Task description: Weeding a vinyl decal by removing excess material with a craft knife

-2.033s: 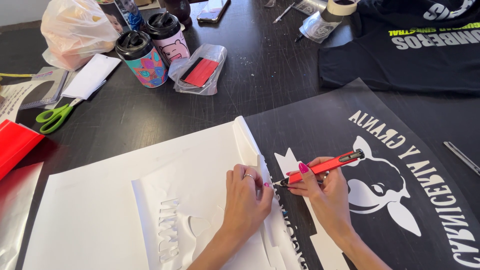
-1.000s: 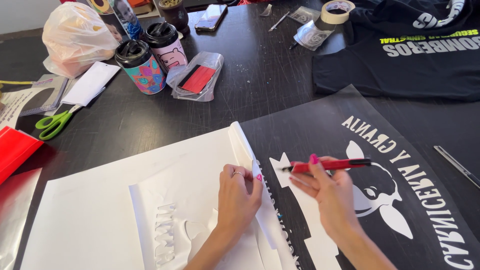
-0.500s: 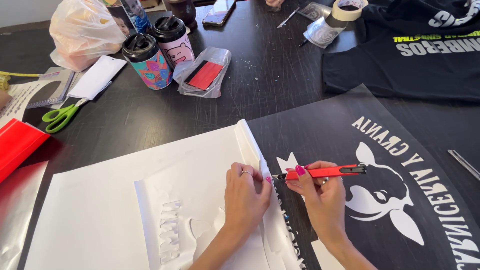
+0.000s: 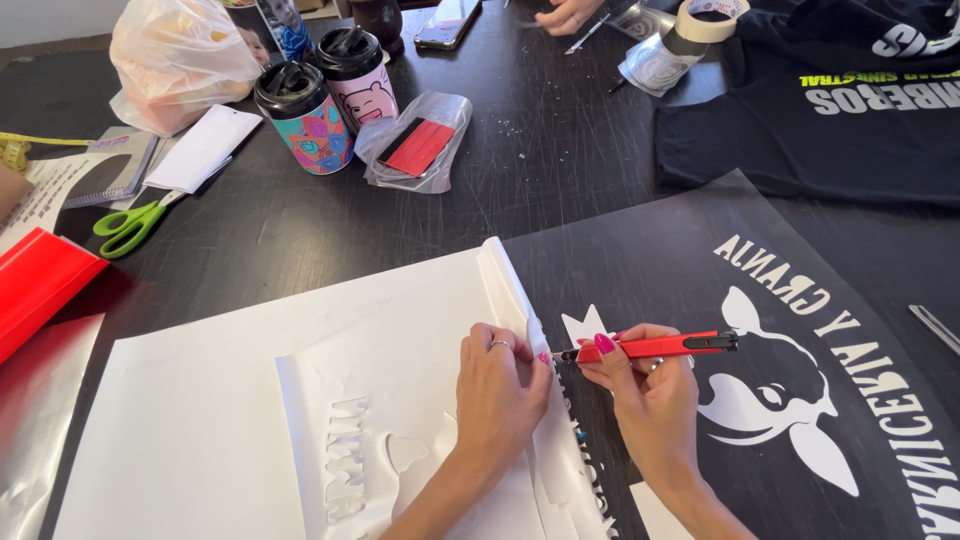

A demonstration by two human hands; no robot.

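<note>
My right hand [image 4: 648, 400] holds a red craft knife [image 4: 655, 347] level, its tip pointing left at the edge of the peeled white vinyl sheet [image 4: 300, 400]. My left hand [image 4: 497, 385] presses fingertips onto that white sheet right beside the knife tip. Under both lies a black backing sheet [image 4: 640, 260] with white lettering and a white animal-head design [image 4: 770, 390]. The white sheet is folded back along a ridge and carries cut-out letter shapes.
Green scissors [image 4: 128, 224], a red folder [image 4: 35, 290], two lidded cups [image 4: 305, 118], a plastic bag with a red card [image 4: 415, 145], a black T-shirt [image 4: 830, 110], a tape roll [image 4: 705, 20] and another person's hand [image 4: 565, 15] lie about the dark table [image 4: 560, 150].
The knife dipped back down from a raised position, its tip returning to the white sheet's edge by my left fingertips. The camera view shifted slightly.
</note>
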